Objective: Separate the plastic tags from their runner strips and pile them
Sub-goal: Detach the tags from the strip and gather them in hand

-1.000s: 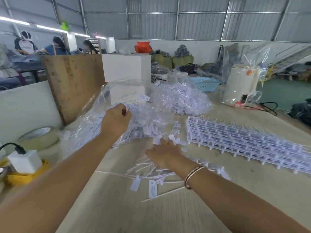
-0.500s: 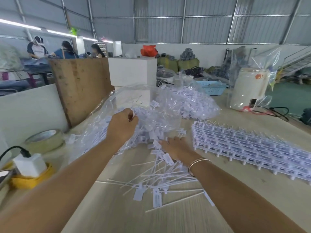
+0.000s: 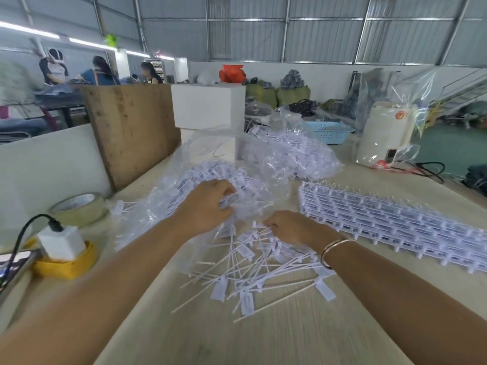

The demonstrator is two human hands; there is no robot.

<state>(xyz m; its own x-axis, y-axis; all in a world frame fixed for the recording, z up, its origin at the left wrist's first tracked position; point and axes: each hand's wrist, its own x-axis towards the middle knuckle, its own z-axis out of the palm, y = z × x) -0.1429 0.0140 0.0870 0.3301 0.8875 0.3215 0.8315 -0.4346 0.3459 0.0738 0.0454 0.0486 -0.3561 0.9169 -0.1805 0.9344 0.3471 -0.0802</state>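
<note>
squinting at the loose tags [image 3: 253, 270] scattered on the table [image 3: 290, 338], we can't read any of the print on them, it's too small and blurry, and the round orange mark on the white appliance [image 3: 387, 133] far right is illegible too. our left hand [image 3: 208, 206] reaches forward into the clear plastic bag [image 3: 168, 206] with fingers curled round a clump of tags. our right hand [image 3: 290, 227], bracelet [image 3: 334, 250] on the wrist, is knuckles-up at the pile's far edge, fingertips pinching tags. the runner strips [image 3: 395, 222] lie stacked to the right.
</note>
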